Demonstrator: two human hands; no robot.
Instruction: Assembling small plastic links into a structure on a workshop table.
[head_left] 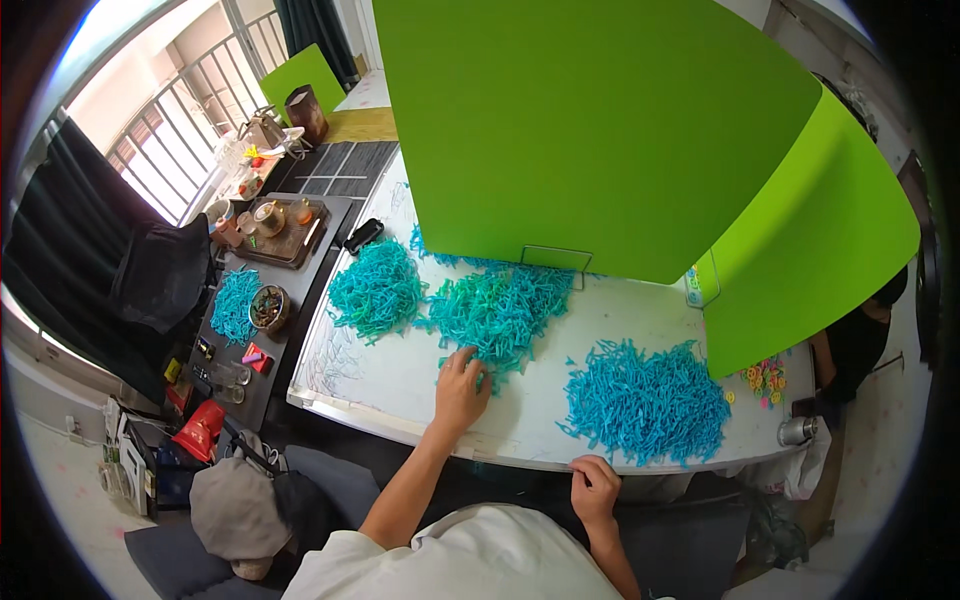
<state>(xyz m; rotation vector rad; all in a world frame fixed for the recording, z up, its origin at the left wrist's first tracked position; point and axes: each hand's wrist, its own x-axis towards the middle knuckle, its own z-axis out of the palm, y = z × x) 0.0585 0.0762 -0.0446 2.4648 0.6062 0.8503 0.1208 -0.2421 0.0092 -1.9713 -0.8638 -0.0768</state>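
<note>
My left hand (462, 390) is at the near edge of the middle pile of small teal plastic pieces (500, 310). Its fingers curl down over a few loose pieces, and whatever lies under the fingertips is hidden. By the table's front edge, left of a bluer pile of similar pieces (650, 400), my right hand (595, 487) is closed with its fingers bent. I cannot make out whether it holds anything. Another teal pile (378, 287) lies to the far left on the white tabletop (520, 410).
Tall green panels (600, 130) in wire stands rise behind the piles. A side table at left holds a tea tray (285, 230), a bowl (269, 308) and more teal pieces. Colourful small rings (765, 380) lie at right, near another person's arm (823, 358).
</note>
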